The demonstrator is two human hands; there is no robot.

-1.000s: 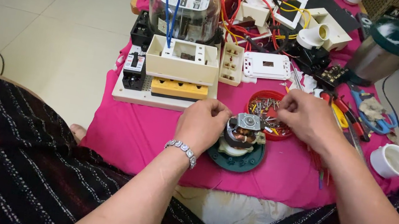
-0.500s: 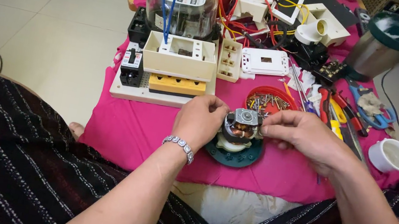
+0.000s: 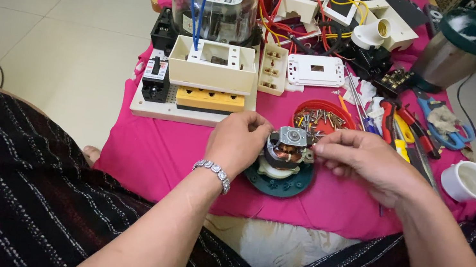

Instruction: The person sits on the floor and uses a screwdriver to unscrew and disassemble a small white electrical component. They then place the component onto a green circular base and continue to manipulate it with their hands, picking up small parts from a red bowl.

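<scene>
A small electric motor (image 3: 285,152) with copper windings and a metal top bracket stands on a dark green round base (image 3: 281,185) on the pink cloth (image 3: 169,154). My left hand (image 3: 238,142), with a bead bracelet at the wrist, grips the motor's left side. My right hand (image 3: 358,161) has its fingertips pinched against the motor's upper right side; I cannot see whether it holds a small part. A red dish of screws (image 3: 319,115) lies just behind the motor.
Behind are a board with a cream box, yellow block and black breaker (image 3: 194,83), a glass-domed meter (image 3: 215,2), wires and sockets (image 3: 312,10), pliers and screwdrivers (image 3: 402,126), a white cup (image 3: 468,182), and a steel jug with green lid (image 3: 462,46).
My right hand came back from the red screw dish to the motor's right side. My left hand stayed on the motor.
</scene>
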